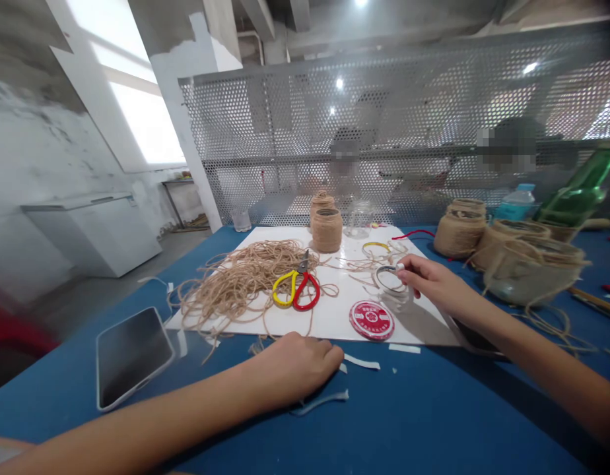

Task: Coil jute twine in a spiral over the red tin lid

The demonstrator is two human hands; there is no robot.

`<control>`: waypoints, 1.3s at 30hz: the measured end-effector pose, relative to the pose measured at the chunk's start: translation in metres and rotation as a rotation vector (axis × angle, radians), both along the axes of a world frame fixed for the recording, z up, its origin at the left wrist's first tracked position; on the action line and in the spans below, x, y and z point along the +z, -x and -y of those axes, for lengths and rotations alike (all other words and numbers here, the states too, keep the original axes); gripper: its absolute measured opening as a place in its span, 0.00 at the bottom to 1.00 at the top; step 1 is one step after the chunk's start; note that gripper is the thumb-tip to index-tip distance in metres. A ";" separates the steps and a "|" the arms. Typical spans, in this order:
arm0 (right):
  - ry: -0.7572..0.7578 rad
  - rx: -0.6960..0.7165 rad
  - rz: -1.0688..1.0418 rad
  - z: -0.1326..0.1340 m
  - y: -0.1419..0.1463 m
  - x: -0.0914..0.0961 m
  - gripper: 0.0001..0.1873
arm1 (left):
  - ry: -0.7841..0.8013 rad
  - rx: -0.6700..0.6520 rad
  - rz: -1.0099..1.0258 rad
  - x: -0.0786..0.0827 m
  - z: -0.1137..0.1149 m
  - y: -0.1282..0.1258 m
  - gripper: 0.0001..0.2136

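Note:
My right hand (422,276) pinches a white bit at the edge of a thin upright ring (379,280) that looks like a roll of tape, held over the white board (418,326). My left hand (300,363) lies palm down at the board's front edge, fingers curled under; what they hold, if anything, is hidden. White strips (362,362) lie beside it. Between the hands is a flat red disc (372,320) with white print. Scissors with one yellow and one red handle (305,293) rest against a heap of tan twine (240,277).
Twine-wrapped jars (327,232) and a clear glass jar (360,219) stand at the back. A yellow ring (376,248) lies nearer. On the right are more wrapped jars (458,234), a blue-capped bottle (515,203) and a green bottle (575,198). A phone (133,356) lies left.

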State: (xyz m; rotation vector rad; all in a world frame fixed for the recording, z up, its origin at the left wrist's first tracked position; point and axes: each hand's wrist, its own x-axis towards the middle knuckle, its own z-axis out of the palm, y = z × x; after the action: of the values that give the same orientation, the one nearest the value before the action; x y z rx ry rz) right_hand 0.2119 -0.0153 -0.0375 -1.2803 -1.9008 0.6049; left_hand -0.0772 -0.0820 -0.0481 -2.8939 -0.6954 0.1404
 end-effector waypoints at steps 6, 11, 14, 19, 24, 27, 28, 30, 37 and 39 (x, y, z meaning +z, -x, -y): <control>-0.100 -0.147 0.002 -0.002 -0.012 0.011 0.12 | 0.005 0.009 0.002 -0.005 0.005 -0.002 0.02; -0.208 -0.331 0.044 -0.010 -0.025 0.011 0.08 | -0.012 0.051 -0.027 0.005 0.000 -0.002 0.02; -0.250 -0.411 0.066 -0.015 -0.031 0.011 0.08 | 0.018 0.126 0.025 0.031 -0.015 -0.005 0.06; -0.284 -0.513 0.137 -0.025 -0.038 0.017 0.09 | -0.036 0.207 0.261 0.083 -0.062 -0.027 0.07; -0.263 -0.493 0.383 -0.056 -0.040 0.019 0.12 | -0.057 0.163 0.294 0.097 -0.122 -0.087 0.11; -0.232 -0.438 0.589 -0.073 -0.041 0.014 0.14 | -0.068 0.173 0.296 0.082 -0.153 -0.132 0.13; -0.218 -0.425 0.654 -0.076 -0.042 0.012 0.15 | -0.071 0.183 0.293 0.076 -0.161 -0.145 0.12; -0.192 -0.421 0.771 -0.079 -0.046 0.009 0.16 | -0.075 0.204 0.277 0.064 -0.173 -0.167 0.14; -0.196 -0.527 1.001 -0.068 -0.066 0.012 0.17 | -0.126 0.290 0.225 0.044 -0.186 -0.196 0.15; -0.215 -0.551 1.017 -0.066 -0.069 0.014 0.17 | -0.149 0.280 0.218 0.044 -0.188 -0.199 0.15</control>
State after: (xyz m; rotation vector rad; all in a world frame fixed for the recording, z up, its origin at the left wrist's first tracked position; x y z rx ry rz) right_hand 0.2811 0.0511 -0.0238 -2.0609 -2.0855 -0.6516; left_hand 0.1214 0.1060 -0.0037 -2.6806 -1.0973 -0.1894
